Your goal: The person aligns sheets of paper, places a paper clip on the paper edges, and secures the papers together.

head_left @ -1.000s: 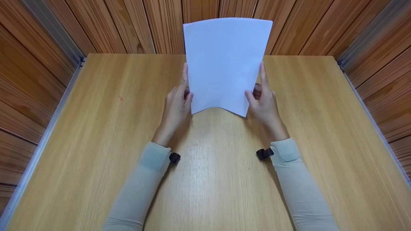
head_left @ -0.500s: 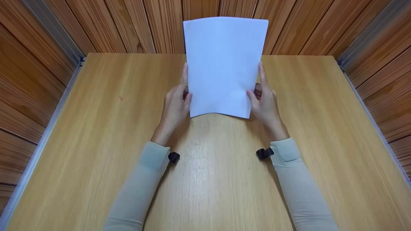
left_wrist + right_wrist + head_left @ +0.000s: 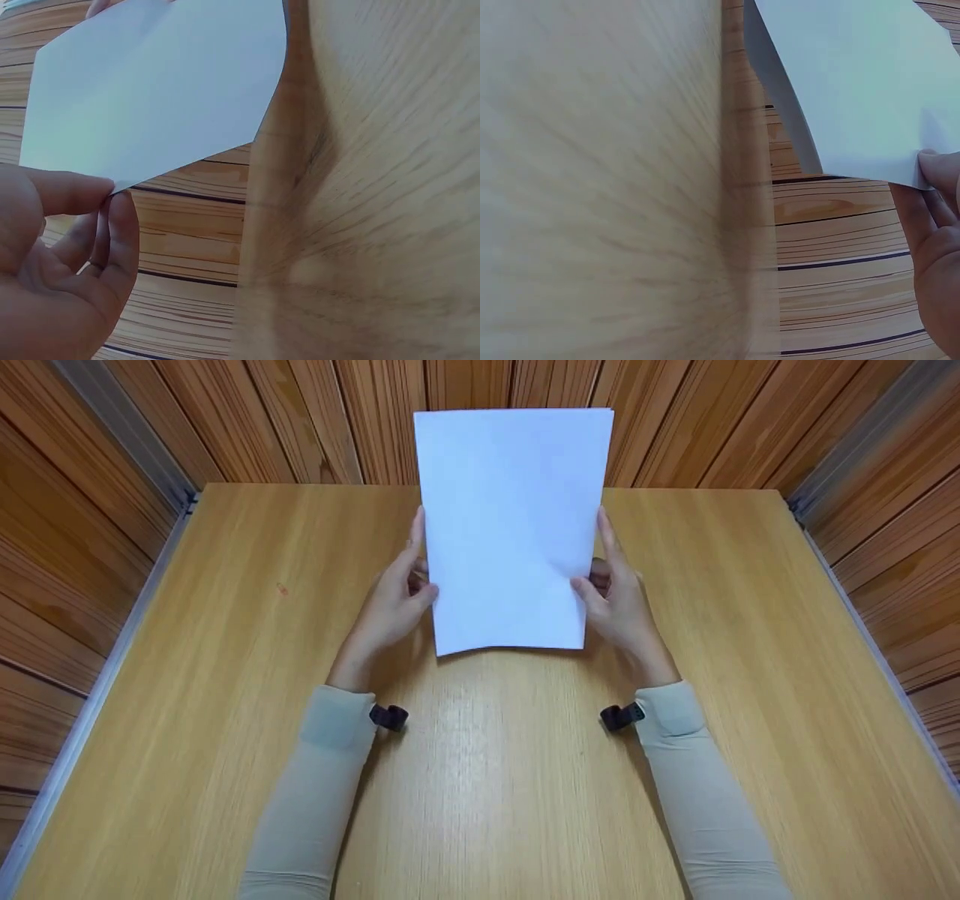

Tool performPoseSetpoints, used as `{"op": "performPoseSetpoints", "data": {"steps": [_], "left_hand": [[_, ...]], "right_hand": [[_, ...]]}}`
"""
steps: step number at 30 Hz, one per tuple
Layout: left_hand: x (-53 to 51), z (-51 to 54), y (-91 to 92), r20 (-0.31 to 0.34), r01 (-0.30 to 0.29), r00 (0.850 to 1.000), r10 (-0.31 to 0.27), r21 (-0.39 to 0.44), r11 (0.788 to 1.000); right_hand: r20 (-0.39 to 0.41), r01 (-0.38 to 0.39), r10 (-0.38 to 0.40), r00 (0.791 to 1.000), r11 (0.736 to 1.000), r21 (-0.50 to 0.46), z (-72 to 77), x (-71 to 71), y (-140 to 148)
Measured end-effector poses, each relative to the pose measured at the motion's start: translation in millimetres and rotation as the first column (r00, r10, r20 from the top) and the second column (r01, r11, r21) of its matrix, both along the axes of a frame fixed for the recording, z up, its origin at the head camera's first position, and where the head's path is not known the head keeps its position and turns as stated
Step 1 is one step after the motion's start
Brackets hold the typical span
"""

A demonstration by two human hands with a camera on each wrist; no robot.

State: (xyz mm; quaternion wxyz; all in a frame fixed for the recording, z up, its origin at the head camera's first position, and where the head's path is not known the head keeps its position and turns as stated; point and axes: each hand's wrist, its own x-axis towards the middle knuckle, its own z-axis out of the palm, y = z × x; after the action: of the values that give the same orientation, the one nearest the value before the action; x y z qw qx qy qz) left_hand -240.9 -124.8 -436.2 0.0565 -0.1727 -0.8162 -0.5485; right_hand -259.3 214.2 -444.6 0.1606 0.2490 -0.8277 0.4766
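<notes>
White paper (image 3: 510,525) is held up above the table between two hands in the head view. The left hand (image 3: 394,596) pinches its left edge between thumb and fingers; in the left wrist view that hand (image 3: 71,255) grips the edge at the thumb tip. On the other side, the right hand (image 3: 621,600) pinches the right edge, thumb on the near face and fingers behind. The right wrist view shows the right thumb pressing a slight dent in the paper (image 3: 870,90), beside the hand (image 3: 939,247). Parts of the fingers are hidden behind the paper.
A wooden table (image 3: 480,780) spreads beneath both arms, with a small reddish mark (image 3: 282,589) on its left part. Wood-plank walls (image 3: 382,427) stand behind and at both sides. A dark device is on each wrist, at the beige cuffs.
The paper has shifted slightly left and its lower edge has come nearer the person, hanging flatter with less bow. My left hand has moved left and slightly down; the right has barely moved.
</notes>
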Motion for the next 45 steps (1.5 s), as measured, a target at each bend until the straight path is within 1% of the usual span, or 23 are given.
{"op": "performPoseSetpoints", "data": {"steps": [2,4,8,11,15,20,24,30,32,40,45], "left_hand": [[-0.5,0.0,-1.7,0.016,0.019,1.000,-0.020,0.039,0.999],[-1.0,-0.4,-2.0,0.030,0.026,0.999,-0.028,0.067,0.997],[-1.4,-1.2,0.4,0.057,-0.004,0.998,-0.001,0.090,0.996],[-1.7,-1.8,2.6,0.061,-0.032,0.998,0.026,0.096,0.995],[-2.3,-3.3,3.9,0.055,-0.054,0.997,0.048,0.110,0.992],[-2.8,-4.3,4.2,0.062,-0.066,0.996,0.058,0.125,0.990],[-1.4,-3.4,4.1,0.093,-0.072,0.994,0.058,0.155,0.985],[0.1,-1.6,3.6,0.176,-0.080,0.983,0.043,0.210,0.975],[0.2,-0.9,3.4,0.191,-0.076,0.981,0.034,0.217,0.973],[-1.7,-1.7,2.9,0.205,-0.043,0.979,-0.012,0.261,0.964],[-2.5,-3.6,2.3,0.190,-0.019,0.981,-0.039,0.292,0.956]], "right_hand": [[0.021,-0.014,0.014,1.000,1.000,-0.015,0.2,0.3,0],[0.043,-0.020,0.021,0.999,0.999,-0.026,0.9,1.1,1],[0.086,-0.026,0.030,0.996,0.999,-0.048,2.2,2.6,0],[0.109,-0.035,0.041,0.993,0.998,-0.058,2.8,3.1,0],[0.139,-0.051,0.060,0.989,0.996,-0.070,3.2,3.1,0],[0.168,-0.063,0.074,0.983,0.996,-0.069,3.9,2.9,1],[0.196,-0.082,0.096,0.976,0.993,-0.080,4.4,2.1,2],[0.266,-0.105,0.127,0.956,0.990,-0.093,5.2,1.3,4],[0.290,-0.107,0.132,0.948,0.989,-0.099,6.3,1.9,5],[0.351,-0.131,0.173,0.920,0.982,-0.139,9.9,2.5,8],[0.404,-0.138,0.197,0.893,0.976,-0.171,11.2,2.6,10]]}}
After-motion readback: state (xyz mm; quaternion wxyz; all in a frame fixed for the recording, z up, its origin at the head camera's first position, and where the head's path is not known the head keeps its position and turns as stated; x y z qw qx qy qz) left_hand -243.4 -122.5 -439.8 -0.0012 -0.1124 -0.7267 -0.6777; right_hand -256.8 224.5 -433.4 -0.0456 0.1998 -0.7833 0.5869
